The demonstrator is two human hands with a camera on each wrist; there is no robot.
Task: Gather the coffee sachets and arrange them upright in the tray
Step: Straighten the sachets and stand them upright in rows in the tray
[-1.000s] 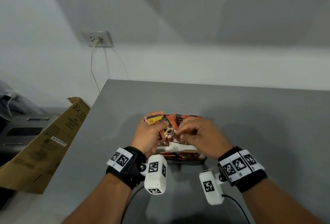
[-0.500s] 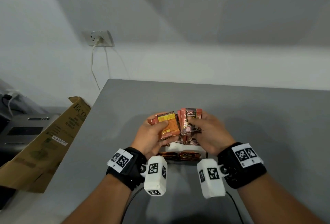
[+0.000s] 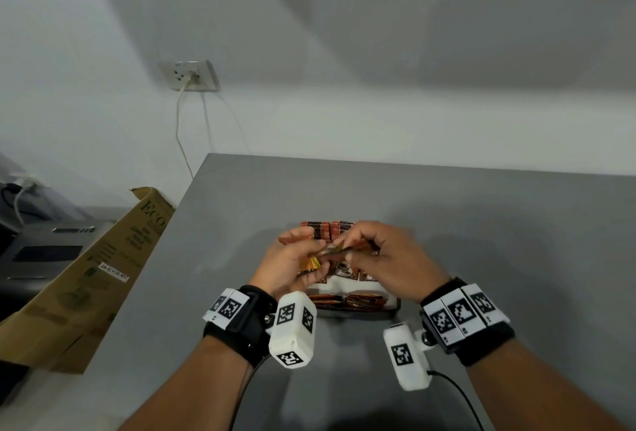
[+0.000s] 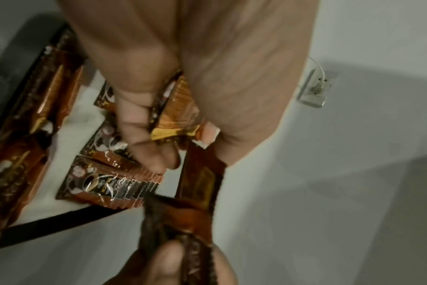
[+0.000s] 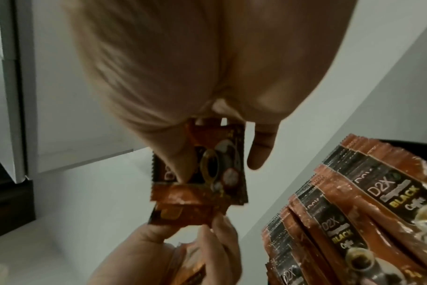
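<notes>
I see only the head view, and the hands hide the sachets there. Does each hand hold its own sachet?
Observer: Yes. The left wrist view shows the left hand pinching a gold-edged sachet between thumb and fingers.
Operator: And the right one?
Observer: The right hand pinches a dark sachet printed with a cup.
Operator: What is written on the sachets in the tray?
Observer: "D2X BLACK", on the rows packed in the tray.

Both hands hide most of the tray [image 3: 390, 306].
</notes>
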